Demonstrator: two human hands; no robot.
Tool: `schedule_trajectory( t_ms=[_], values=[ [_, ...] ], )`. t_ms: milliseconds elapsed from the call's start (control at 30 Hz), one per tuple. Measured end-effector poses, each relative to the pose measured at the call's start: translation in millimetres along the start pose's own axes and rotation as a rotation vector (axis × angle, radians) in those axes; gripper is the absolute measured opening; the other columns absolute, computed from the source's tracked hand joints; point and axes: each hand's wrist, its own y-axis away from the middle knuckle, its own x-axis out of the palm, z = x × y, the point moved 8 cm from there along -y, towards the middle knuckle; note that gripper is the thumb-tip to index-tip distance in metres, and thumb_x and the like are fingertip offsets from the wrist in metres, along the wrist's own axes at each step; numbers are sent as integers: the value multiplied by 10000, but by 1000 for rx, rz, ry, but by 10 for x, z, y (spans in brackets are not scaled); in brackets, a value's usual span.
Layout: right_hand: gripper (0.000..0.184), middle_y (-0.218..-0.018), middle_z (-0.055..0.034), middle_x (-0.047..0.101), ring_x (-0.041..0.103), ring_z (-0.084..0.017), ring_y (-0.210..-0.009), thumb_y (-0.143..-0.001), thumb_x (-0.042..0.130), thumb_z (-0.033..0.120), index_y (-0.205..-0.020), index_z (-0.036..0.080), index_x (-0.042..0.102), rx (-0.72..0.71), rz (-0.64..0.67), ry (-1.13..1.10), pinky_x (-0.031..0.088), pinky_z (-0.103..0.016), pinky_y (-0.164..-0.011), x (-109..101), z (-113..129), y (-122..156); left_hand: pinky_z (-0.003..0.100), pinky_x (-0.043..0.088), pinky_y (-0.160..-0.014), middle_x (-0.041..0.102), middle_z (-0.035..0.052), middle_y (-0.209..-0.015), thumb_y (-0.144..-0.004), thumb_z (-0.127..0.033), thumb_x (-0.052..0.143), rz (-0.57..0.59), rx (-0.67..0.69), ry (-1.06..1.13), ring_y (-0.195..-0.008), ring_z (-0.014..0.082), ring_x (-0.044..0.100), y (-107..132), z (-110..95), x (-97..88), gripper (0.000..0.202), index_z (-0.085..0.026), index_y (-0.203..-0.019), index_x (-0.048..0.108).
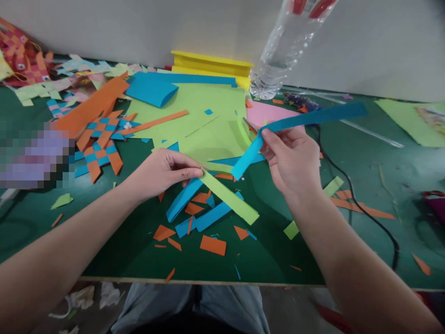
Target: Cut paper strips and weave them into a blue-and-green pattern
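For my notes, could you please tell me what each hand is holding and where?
The left hand pinches a light green paper strip by its upper end; the right hand pinches a blue paper strip at its bend.

A green paper strip (230,197) is slanting down toward the table (132,260). A long blue strip (313,118) is bending in midair.

— What is being shown across the top of the frame?
— A plain pale wall (104,28) is being lit softly and evenly.
— And below it?
— The middle is being filled by a green-topped table (382,185), with its light wooden edge being seen along the lower part. Dull grey floor (93,321) is being glimpsed at the lower left, beneath that edge.
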Motion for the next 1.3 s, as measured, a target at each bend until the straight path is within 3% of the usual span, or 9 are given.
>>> schedule_trajectory(
  t_ms=[200, 467, 833, 1067, 1300],
  values=[
    [178, -877, -4, 660, 695, -172, -806, -792, 756, 331, -883, 253, 625, 91, 0, -95, 640, -392, -761, 94, -74, 71, 219, 481, -461, 679, -3, -570, -679, -241, 768, 45, -31, 10, -483, 121, 572, 3, 13, 51, 21, -247, -669, 785],
    [170, -792, 27, 692, 688, -138, -704, -705, 811, 277, -793, 229, 673, 158, 33, -117, 649, -318, -649, 217, 31, 159, 148, 427, -451, 661, -30, -545, -684, -262, 750, 125, -12, -26, -487, 77, 547, 28, -65, 100, 77, -191, -698, 777],
    [146, -731, 29, 685, 683, -150, -618, -716, 807, 239, -792, 257, 683, 21, 25, 6, 638, -339, -592, 184, 165, 150, 155, 404, -449, 654, -21, -554, -695, -306, 734, 121, -46, -70, -488, 77, 524, 28, -37, 87, 127, -187, -720, 769],
    [155, -812, 11, 715, 696, -159, -631, -732, 801, 274, -838, 250, 690, -14, 53, 77, 627, -341, -586, 161, 164, 136, 150, 432, -479, 680, -16, -594, -676, -286, 748, 89, -32, -21, -514, 74, 540, 13, -10, 45, 115, -183, -720, 775],
    [144, -800, 13, 723, 695, -165, -637, -722, 794, 212, -805, 262, 687, -28, 40, 93, 631, -356, -608, 136, 202, 122, 161, 454, -486, 699, 1, -608, -684, -301, 761, 60, -10, -55, -526, 91, 567, 9, -2, -28, 145, -174, -750, 783]
  ],
)
